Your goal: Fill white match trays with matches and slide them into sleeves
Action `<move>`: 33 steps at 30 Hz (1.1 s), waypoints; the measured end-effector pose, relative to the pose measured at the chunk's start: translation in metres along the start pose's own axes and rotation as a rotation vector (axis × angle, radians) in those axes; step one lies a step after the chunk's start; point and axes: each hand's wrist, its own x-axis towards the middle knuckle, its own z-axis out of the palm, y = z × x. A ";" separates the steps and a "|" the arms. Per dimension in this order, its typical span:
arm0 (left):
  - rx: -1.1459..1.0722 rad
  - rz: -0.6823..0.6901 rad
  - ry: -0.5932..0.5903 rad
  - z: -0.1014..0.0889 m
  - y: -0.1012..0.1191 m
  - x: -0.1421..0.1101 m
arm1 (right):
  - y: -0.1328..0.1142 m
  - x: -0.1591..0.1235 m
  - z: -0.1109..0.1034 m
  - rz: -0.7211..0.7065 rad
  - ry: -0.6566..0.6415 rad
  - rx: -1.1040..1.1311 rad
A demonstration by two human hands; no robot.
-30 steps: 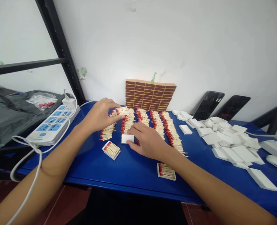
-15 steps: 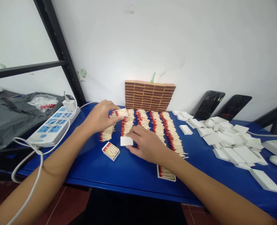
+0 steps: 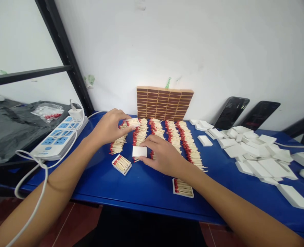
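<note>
Between thumb and fingers, my left hand (image 3: 110, 126) holds a white matchbox tray (image 3: 132, 122) with matches in it, above the far end of the left match rows. My right hand (image 3: 162, 154) grips a white matchbox (image 3: 139, 151), its plain white face toward me, just over a row of matches. Rows of red-headed matches (image 3: 190, 147) lie side by side on the blue table (image 3: 100, 185). One tray filled with matches (image 3: 121, 164) rests in front of my left hand. Another filled tray (image 3: 183, 188) lies under my right forearm.
Brown-sided matchboxes (image 3: 164, 103) are stacked against the wall. A heap of white trays (image 3: 259, 154) covers the right side, with two dark phones (image 3: 232, 112) leaning behind. At left lie a power strip (image 3: 61, 139), a white cable (image 3: 44, 175) and a dark plastic bag (image 3: 13, 127).
My right hand has lifted the white matchbox slightly, up and away from me. The left hand with its tray has barely moved.
</note>
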 end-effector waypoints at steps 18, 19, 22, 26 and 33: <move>-0.001 -0.010 0.001 0.000 -0.001 0.000 | -0.024 -0.004 -0.024 0.109 -0.267 0.254; -0.002 -0.013 0.000 -0.001 -0.001 0.000 | -0.023 -0.004 -0.024 0.113 -0.270 0.259; -0.001 -0.023 -0.002 -0.001 -0.001 0.000 | -0.018 0.000 -0.030 0.122 -0.267 0.281; -0.001 -0.027 -0.005 -0.002 -0.002 -0.001 | 0.011 0.006 -0.066 0.248 -0.196 0.116; -0.007 -0.007 -0.016 0.002 0.000 -0.001 | 0.095 -0.033 -0.147 0.926 -0.141 -0.708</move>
